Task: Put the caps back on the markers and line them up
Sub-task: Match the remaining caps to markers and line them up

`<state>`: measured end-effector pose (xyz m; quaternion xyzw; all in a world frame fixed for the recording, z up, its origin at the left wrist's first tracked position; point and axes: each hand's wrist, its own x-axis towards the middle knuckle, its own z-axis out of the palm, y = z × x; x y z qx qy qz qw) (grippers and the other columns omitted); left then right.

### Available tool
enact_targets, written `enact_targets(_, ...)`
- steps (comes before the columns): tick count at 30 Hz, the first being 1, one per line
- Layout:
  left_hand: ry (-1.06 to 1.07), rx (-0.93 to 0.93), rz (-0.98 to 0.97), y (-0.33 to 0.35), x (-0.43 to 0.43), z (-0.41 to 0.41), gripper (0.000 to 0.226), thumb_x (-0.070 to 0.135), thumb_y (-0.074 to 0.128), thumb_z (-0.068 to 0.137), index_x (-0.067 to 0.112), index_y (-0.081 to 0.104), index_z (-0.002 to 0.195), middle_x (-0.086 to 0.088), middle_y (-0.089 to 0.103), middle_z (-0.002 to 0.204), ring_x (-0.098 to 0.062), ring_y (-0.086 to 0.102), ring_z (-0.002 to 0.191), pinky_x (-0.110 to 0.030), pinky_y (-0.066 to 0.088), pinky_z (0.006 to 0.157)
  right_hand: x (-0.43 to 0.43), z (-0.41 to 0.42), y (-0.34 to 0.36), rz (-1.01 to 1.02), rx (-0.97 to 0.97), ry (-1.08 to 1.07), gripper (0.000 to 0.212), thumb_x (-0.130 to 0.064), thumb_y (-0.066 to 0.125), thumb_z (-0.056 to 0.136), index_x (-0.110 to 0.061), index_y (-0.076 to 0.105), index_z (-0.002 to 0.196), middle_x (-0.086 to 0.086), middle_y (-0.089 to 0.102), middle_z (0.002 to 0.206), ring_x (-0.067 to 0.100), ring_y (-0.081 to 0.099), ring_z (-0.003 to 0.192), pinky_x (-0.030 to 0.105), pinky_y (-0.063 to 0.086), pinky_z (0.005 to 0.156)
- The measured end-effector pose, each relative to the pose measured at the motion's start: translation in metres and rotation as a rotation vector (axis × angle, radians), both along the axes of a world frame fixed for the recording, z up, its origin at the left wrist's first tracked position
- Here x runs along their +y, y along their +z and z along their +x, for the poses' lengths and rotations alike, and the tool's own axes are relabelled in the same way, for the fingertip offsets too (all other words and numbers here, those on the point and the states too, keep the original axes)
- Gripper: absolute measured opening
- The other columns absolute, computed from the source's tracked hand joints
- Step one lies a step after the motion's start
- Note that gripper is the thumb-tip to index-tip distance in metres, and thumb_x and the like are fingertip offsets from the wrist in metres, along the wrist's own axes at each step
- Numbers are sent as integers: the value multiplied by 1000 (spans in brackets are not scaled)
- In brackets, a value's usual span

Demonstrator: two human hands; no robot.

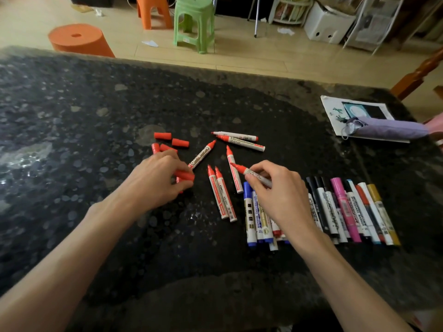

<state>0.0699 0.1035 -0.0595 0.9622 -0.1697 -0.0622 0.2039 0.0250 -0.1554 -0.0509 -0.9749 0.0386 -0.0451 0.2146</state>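
Uncapped red markers (221, 194) lie scattered beside loose red caps (180, 142).

At the tabletop's (96, 121) far right corner a purple pouch (386, 128) lies on a paper (335, 111). Beyond the far edge: green stool (194, 22), orange stools (80, 39), white box (327, 25).

The table (72, 116) is black stone speckled with grey flecks, and the loose caps (180, 142) on it are plain red, as is my held cap (185, 175). The open markers (244, 143) have white barrels with red tips (my held marker (251, 173) too), while the capped row (330, 212) shows a blue cap (247, 189), black caps (311, 184), a pink marker (344, 204) and a gold marker (381, 207).
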Motion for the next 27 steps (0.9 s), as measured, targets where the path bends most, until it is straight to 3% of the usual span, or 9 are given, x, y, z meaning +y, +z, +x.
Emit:
enact_targets(5,39,17,44,1,2,-3,24,53,75,84,41,70,104,22,54,80,-14,62,93,-31,43,77,13,6,-3,5,7,-14,13,-48,66,97,-36,66,103,-17,63,96,2,61,78,21,47,63)
enact_targets(9,43,94,99,-1,8,-7,37,65,78,74,43,66,101,19,62,89,-6,55,84,-30,43,75,20,7,-3,30,27,-7,13,-48,66,98,-36,66,103,-19,63,89,1,61,76,20,47,62)
enact_targets(11,54,148,57,3,14,-5,41,65,83,67,42,67,98,21,62,88,-3,57,82,-28,46,75,21,7,-3,38,36,-1,13,-48,66,98,-37,66,104,-19,62,89,-1,61,76,16,43,60)
enact_targets(14,134,177,-68,6,19,-1,30,51,88,71,39,71,93,19,63,80,2,58,77,-19,41,68,23,7,-2,42,53,20,14,-47,66,98,-37,66,108,-20,62,92,-1,61,77,14,42,60)
enact_targets(17,275,92,-2,-3,12,-2,20,49,75,86,31,71,93,16,61,80,-12,62,84,-29,39,67,25,6,-2,40,56,30,18,-48,65,98,-36,66,111,-20,63,97,0,63,81,17,49,64)
enact_targets(22,415,49,179,-15,5,-6,39,53,73,85,20,59,102,-5,66,100,-34,64,98,-37,41,70,26,4,-1,46,59,52,21,-49,65,98,-35,67,113,-17,66,101,2,64,84,24,57,73)
enact_targets(27,443,69,193,-17,15,-3,29,45,76,83,21,70,98,-3,68,95,-33,66,98,-36,41,70,24,3,1,78,57,108,21,-49,64,98,-35,68,113,-17,65,102,2,62,88,24,57,76)
